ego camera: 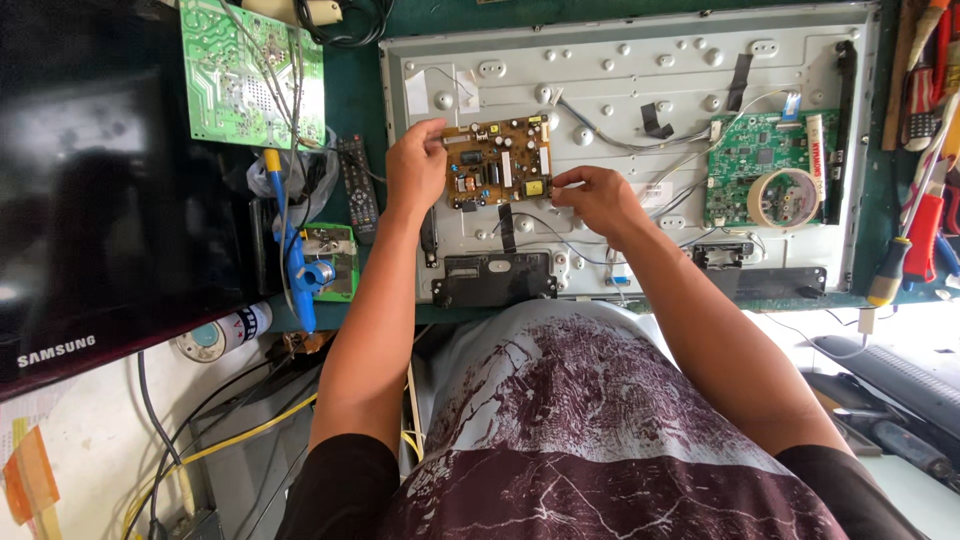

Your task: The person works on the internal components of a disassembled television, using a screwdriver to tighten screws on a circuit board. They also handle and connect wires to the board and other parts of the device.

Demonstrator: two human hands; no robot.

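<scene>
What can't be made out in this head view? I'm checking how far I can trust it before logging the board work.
- Left hand grip on the brown circuit board: fingertips hidden behind the board's edge.
- Right hand: its own fingers hide whatever it pinches.
- Board's small parts: too small to identify.
- Screwdriver and tools: cut off by the right edge.
- Roll of tape covers part of the green board.

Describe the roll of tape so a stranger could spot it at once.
Find the big pale metal panel lying flat on the green bench, then the green circuit board near its right end. The roll of tape lies on that board's lower right part: a tan ring, the only round, hollow thing there.
</scene>
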